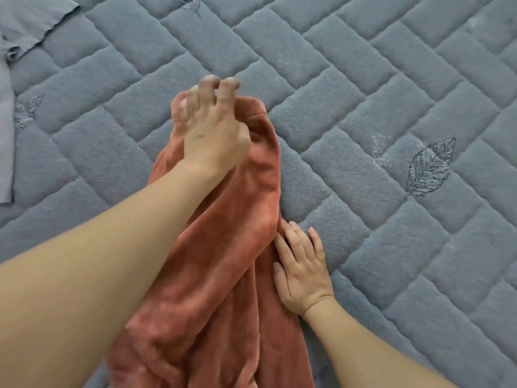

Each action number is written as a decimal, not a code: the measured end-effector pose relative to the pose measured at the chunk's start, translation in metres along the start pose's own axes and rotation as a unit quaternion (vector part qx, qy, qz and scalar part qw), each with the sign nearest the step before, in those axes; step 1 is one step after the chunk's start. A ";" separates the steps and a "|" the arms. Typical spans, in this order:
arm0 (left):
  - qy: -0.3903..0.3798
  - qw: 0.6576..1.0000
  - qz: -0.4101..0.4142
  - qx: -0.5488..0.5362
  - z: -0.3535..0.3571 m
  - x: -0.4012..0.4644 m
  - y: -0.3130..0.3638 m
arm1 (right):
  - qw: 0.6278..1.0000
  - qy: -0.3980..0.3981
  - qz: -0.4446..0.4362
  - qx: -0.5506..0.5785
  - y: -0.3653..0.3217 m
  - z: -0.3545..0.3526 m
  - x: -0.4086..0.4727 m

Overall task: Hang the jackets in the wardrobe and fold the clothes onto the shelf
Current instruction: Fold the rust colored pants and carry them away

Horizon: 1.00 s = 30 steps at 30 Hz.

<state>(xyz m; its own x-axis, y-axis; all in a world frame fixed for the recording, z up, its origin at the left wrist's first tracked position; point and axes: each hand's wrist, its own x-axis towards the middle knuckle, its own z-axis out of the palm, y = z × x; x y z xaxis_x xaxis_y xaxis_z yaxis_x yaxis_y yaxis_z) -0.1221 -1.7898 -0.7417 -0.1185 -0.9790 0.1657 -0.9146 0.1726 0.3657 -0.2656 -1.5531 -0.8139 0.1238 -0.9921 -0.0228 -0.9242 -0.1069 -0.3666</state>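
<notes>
A rust-orange fleecy garment (223, 261) lies bunched lengthwise on the grey quilted bed cover (377, 107), running from the bottom edge of the view up to the middle. My left hand (212, 130) is at its far end, fingers curled and blurred, gripping the top of the fabric. My right hand (302, 270) lies flat with straight fingers on the garment's right edge, partly on the bed cover, pressing it down.
A grey garment (19, 32) lies at the upper left corner of the bed, partly out of view. The quilted cover with embroidered leaf patterns (428, 166) spreads to the right and far side.
</notes>
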 end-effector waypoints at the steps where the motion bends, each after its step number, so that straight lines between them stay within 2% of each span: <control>1: -0.028 0.998 -0.061 0.016 0.000 -0.005 -0.010 | 1.000 -0.005 0.001 -0.002 0.001 0.000 -0.001; 2: -0.070 0.991 -0.098 0.052 0.004 -0.012 -0.020 | 1.000 -0.008 0.001 -0.006 0.001 -0.001 -0.002; 4: -0.129 0.980 -0.062 0.136 0.014 -0.023 -0.039 | 1.000 -0.008 -0.001 -0.006 0.000 0.000 -0.002; 6: -0.149 0.973 -0.013 0.173 0.020 -0.017 -0.054 | 1.000 -0.004 -0.001 -0.005 -0.001 0.000 -0.002; 10: -0.160 0.957 -0.065 0.231 0.021 0.006 -0.058 | 1.000 -0.005 0.004 -0.014 0.000 0.002 -0.001; 12: -0.126 0.969 -0.047 0.207 0.011 -0.008 -0.038 | 1.000 0.000 0.002 -0.013 0.000 0.002 -0.001; 14: -0.067 0.989 0.027 0.129 -0.006 -0.047 -0.021 | 1.000 0.003 0.000 -0.012 0.000 0.002 0.000; 16: -0.029 0.993 0.098 0.064 -0.024 -0.111 -0.015 | 1.000 0.005 -0.001 -0.014 0.001 0.002 0.000; 19: -0.100 0.990 0.085 0.045 -0.039 -0.222 -0.034 | 1.000 0.008 -0.001 -0.017 0.000 0.002 -0.001; 22: -0.188 0.973 0.071 0.115 -0.029 -0.269 -0.062 | 1.000 0.016 -0.003 -0.019 -0.001 0.003 -0.001; 30: -0.158 0.977 0.067 0.124 0.002 -0.274 -0.076 | 0.997 0.080 0.001 0.004 -0.005 0.003 -0.003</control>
<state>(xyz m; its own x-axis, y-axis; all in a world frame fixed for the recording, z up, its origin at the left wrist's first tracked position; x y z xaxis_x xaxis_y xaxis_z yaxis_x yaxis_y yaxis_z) -0.0209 -1.5353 -0.8170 -0.3206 -0.9409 -0.1088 -0.9439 0.3078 0.1196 -0.2607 -1.5492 -0.8146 0.0623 -0.9901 0.1257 -0.9215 -0.1054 -0.3737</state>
